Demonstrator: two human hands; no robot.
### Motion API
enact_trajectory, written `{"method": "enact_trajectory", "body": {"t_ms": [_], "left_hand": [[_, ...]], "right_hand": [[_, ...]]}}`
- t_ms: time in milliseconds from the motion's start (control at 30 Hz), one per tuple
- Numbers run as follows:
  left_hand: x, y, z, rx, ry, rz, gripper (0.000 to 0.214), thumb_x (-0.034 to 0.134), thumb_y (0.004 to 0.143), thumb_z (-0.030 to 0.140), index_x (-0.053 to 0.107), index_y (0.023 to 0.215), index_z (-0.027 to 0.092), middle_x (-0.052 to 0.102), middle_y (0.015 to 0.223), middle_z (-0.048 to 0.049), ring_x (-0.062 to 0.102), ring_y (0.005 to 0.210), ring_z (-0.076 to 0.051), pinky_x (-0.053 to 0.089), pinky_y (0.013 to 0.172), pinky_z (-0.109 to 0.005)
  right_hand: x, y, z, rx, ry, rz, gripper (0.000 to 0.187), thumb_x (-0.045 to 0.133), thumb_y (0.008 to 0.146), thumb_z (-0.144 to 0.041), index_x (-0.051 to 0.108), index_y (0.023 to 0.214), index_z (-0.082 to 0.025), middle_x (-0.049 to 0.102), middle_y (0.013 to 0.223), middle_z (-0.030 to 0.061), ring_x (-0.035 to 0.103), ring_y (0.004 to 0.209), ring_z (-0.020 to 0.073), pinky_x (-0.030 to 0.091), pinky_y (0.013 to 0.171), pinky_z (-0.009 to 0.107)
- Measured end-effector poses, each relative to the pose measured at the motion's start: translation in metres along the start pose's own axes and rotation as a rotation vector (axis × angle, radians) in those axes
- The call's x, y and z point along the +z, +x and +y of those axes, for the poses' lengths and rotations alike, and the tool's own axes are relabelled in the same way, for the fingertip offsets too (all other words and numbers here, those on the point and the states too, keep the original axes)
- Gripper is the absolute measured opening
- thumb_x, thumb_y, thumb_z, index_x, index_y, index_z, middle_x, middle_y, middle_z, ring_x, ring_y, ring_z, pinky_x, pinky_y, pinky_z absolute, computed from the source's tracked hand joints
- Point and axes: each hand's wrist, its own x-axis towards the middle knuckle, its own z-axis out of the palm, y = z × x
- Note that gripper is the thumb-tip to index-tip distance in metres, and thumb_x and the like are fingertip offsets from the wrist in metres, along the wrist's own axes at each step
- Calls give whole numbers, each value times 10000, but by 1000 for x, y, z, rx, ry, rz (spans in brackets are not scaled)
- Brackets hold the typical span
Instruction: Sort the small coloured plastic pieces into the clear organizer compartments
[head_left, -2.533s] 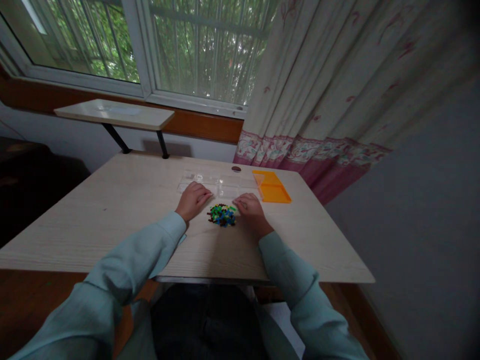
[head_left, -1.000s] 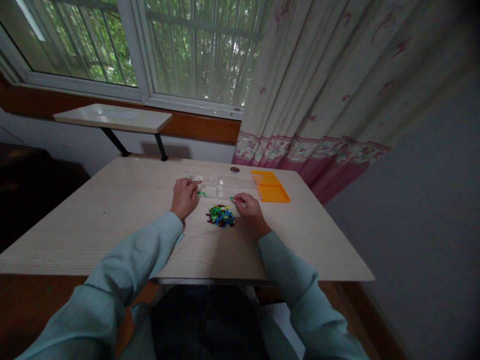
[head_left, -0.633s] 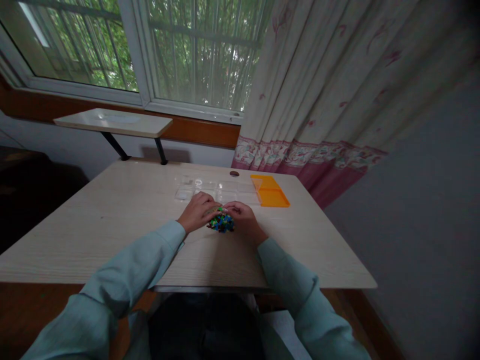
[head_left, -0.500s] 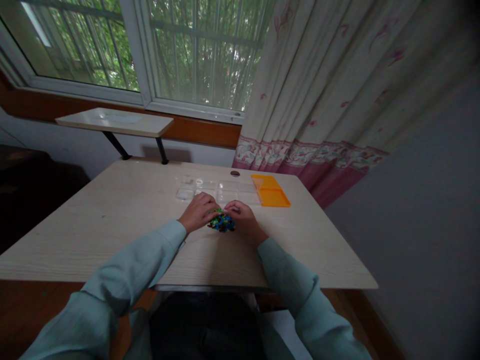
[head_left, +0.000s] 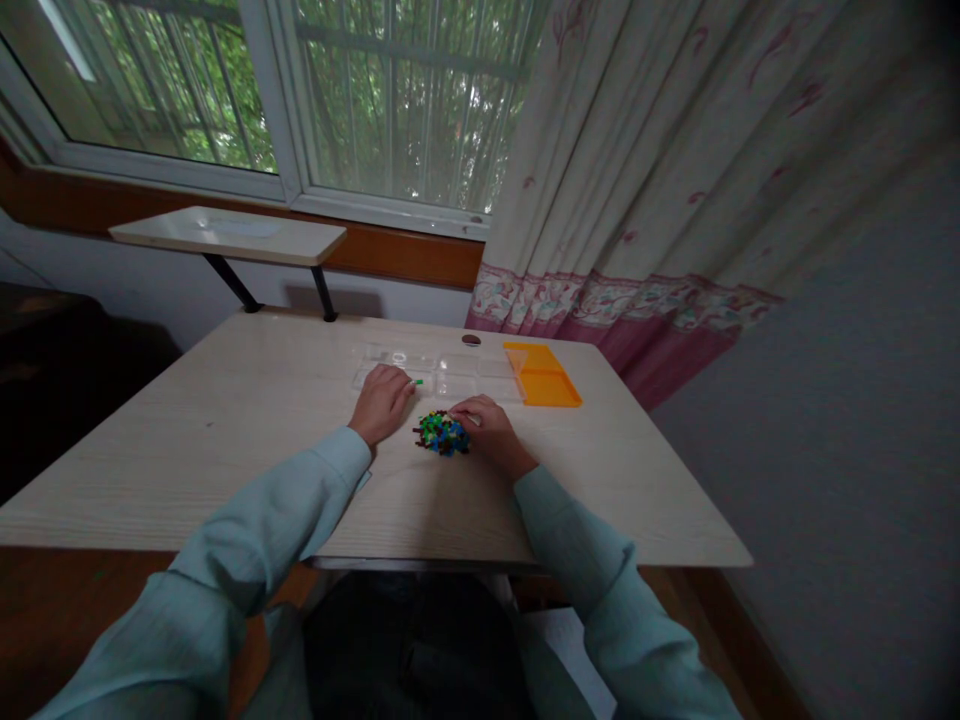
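Observation:
A small heap of coloured plastic pieces (head_left: 442,433), green, blue and dark, lies on the pale wooden table (head_left: 247,420). My left hand (head_left: 382,399) is left of the heap, at the near edge of a clear compartment box (head_left: 450,372), its fingertips pinched on a small green piece (head_left: 418,382). My right hand (head_left: 486,425) rests curled at the heap's right edge, fingertips touching the pieces; whether it holds one is hidden.
An orange lid (head_left: 541,373) lies right of the clear box. A small dark round object (head_left: 471,340) sits behind the box. A white shelf (head_left: 229,232) stands under the window at the back left. A curtain (head_left: 637,180) hangs at the right.
Half a second ago both hands were together on the heap. My left hand has since moved up and left to the clear box with a green piece. My right hand stays at the heap.

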Motion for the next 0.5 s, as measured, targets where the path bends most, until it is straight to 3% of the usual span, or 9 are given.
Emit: {"method": "enact_trajectory", "body": {"t_ms": [133,333,500], "left_hand": [[-2,1,-18,-71,-8,78,387,339,1016,322,666,856,191,619,874,-78,512,905,-227,397,898,-409],[2,-1,-29,-132,1,97,334,472,973,400,744,949,209,617,879,-74,510,919,-231,407,859,-401],[4,-2,-30,-135,-10,113,318,506,959,423,757,974,227,611,879,-72,506,912,-227,409,849,-401]], "right_hand": [[-6,0,4,-141,-204,-131,137,657,875,-276,771,914,-212,724,945,65,598,935,189,413,898,324],[-6,-2,7,-154,-359,-192,199,688,861,-361,763,996,-235,692,1017,73,547,987,209,376,881,339],[-4,-2,4,-134,-400,-202,178,665,881,-329,759,995,-230,693,1025,66,537,988,209,356,873,331]]}}
